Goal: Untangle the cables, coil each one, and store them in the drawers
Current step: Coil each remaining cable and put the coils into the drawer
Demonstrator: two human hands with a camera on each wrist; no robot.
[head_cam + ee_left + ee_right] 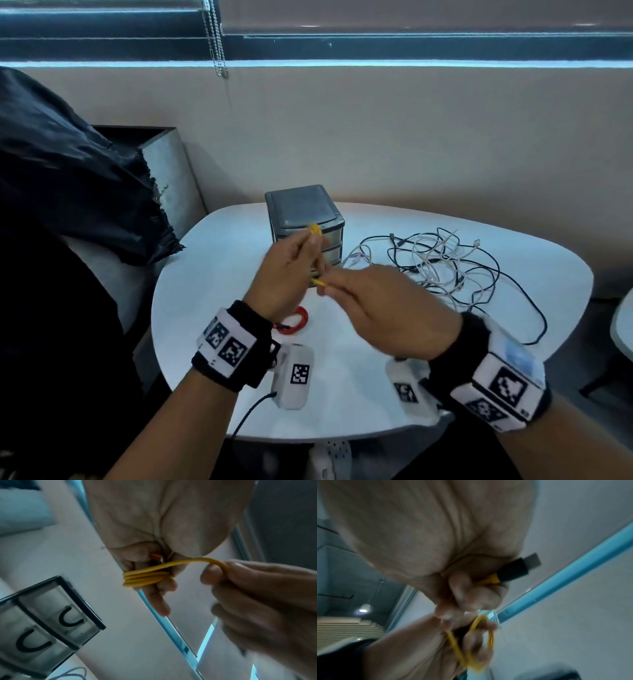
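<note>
A yellow cable [145,578] is wound in several loops round the fingers of my left hand [291,263], held up in front of the grey drawer unit [303,214]. My right hand [376,301] pinches the cable's free end [221,563], and its black USB plug [520,566] sticks out past the fingers. The coil [488,635] also shows in the right wrist view. A red coiled cable [296,320] lies on the white table [212,274] under my left wrist. A tangle of black and white cables [442,263] lies right of the drawers.
The drawer unit [42,622] has clear fronts with dark U-shaped handles, all pushed in. A black plastic bag [68,178] fills the left side beside a grey bin. A wall and window stand behind the table.
</note>
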